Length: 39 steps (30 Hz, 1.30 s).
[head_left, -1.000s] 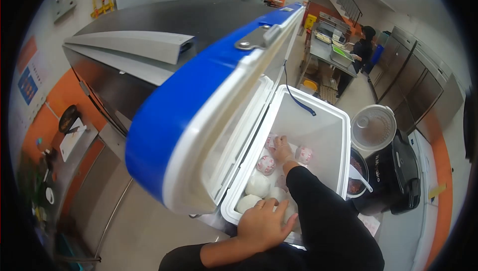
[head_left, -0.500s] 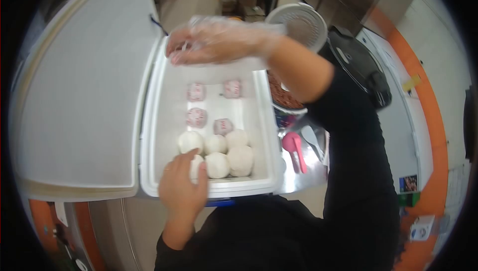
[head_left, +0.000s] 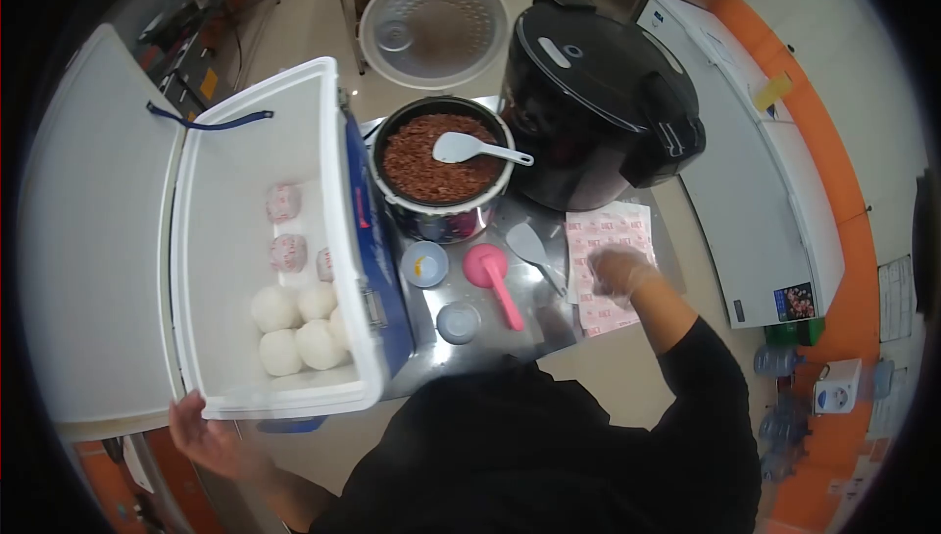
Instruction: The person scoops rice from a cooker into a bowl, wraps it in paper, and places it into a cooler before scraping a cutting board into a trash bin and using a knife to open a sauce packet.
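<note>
My right hand (head_left: 619, 271), in a clear plastic glove, is over a stack of printed wrapping paper (head_left: 606, 227) on the metal table; its fingers point down, blurred and partly hidden. At the front left corner of the white-lined cooler box (head_left: 279, 405), my bare left hand (head_left: 211, 441) has its fingers apart, holding nothing. Inside the box, several white balls (head_left: 319, 343) sit near the front. Behind them lie three visible paper-wrapped pieces (head_left: 288, 253).
A pot of reddish-brown rice (head_left: 421, 166) with a white paddle (head_left: 461, 148) across it stands beside the box. Close by are a black cooker (head_left: 598, 73), a pink scoop (head_left: 487, 266), a grey-white paddle (head_left: 529, 243) and two small bowls (head_left: 424, 264). The cooler lid (head_left: 98, 240) hangs open leftward.
My right hand has gone from above the cooler box to the paper stack on the right. My left hand has left the white balls and moved to the box's outer corner. The view has shifted right.
</note>
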### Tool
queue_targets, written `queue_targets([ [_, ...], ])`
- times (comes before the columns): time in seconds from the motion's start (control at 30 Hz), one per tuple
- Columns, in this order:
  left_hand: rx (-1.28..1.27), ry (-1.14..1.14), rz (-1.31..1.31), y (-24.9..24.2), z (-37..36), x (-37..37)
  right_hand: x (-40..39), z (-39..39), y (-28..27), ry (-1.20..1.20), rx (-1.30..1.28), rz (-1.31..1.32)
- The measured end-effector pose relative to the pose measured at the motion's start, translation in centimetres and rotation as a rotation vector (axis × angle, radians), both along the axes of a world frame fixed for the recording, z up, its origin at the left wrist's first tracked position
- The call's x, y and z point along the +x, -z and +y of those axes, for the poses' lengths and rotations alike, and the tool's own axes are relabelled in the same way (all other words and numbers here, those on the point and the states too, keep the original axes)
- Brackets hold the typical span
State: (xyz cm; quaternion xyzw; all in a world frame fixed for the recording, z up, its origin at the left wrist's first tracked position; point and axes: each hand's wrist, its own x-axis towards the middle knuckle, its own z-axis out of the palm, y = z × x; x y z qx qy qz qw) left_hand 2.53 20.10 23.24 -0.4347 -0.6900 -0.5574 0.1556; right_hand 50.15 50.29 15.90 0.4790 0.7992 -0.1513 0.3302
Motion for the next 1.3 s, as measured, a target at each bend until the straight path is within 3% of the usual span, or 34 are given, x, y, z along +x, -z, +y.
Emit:
queue_targets([
  [0.07,0.145,-0.101,0.173,-1.1,0.0,2.9,5.6,-1.0,5.8,-0.068,0.033,-0.095],
  [0.1,0.135,-0.095,0.176,-1.2,0.5,4.4,7.9,-1.4,7.0,-0.028,-0.051,0.007],
  [0.17,0.38,0.192,0.393,-1.7,1.9,8.0,11.4,-2.3,9.5,0.016,-0.145,0.113],
  [0.2,0.369,0.198,0.397,-1.2,3.2,10.4,12.8,-3.0,11.0,0.014,-0.08,0.379],
  [0.23,0.442,0.409,0.356,-0.7,5.3,13.4,13.9,-3.9,12.1,0.016,-0.013,0.645],
  [0.27,0.514,0.62,0.311,-0.5,6.6,15.8,13.9,-4.6,11.9,0.022,-0.023,0.654],
  [0.33,-0.012,0.842,0.236,-0.8,7.4,18.8,12.4,-5.8,12.0,-0.021,0.031,0.761],
  [0.4,-0.471,0.891,0.169,-0.7,11.8,23.0,11.8,-6.8,13.3,-0.098,0.078,0.815],
  [0.43,-0.629,0.913,-0.068,0.3,13.8,25.3,11.3,-6.9,13.7,-0.191,0.11,0.825],
  [0.47,-0.78,0.923,-0.312,2.2,15.5,27.3,11.2,-7.1,13.8,-0.185,0.109,0.81],
  [0.53,-0.98,1.031,-0.559,8.5,17.8,29.6,11.2,-7.4,15.6,-0.176,0.194,0.803],
  [0.6,-1.215,1.02,-0.537,13.0,19.4,32.1,11.9,-6.7,16.9,-0.182,0.183,0.813],
  [0.67,-1.233,1.056,-0.507,18.9,19.5,34.4,12.8,-7.1,18.0,-0.186,0.17,0.816],
  [0.73,-1.219,1.138,-0.581,22.3,19.8,36.9,13.6,-7.7,19.2,0.623,-0.275,1.32],
  [0.77,-1.19,1.224,-0.652,23.3,19.9,38.0,13.4,-7.9,20.3,0.738,-0.369,1.539],
  [0.8,-1.19,1.213,-0.654,24.3,19.8,39.0,13.9,-8.1,21.1,0.732,-0.378,1.541],
  [0.87,-1.067,1.24,-0.923,25.7,19.9,40.7,14.2,-8.0,21.2,0.864,-0.551,1.616],
  [1.07,-1.109,1.079,-0.889,27.6,19.7,41.9,15.5,-8.3,21.8,0.938,-0.706,1.633],
  [1.23,-1.18,1.001,-0.908,27.0,19.6,42.5,16.1,-8.7,21.0,0.9,-0.62,1.571],
  [1.3,-1.04,1.041,-1.009,27.9,19.3,42.4,16.1,-8.8,21.1,0.845,-0.573,1.544],
])
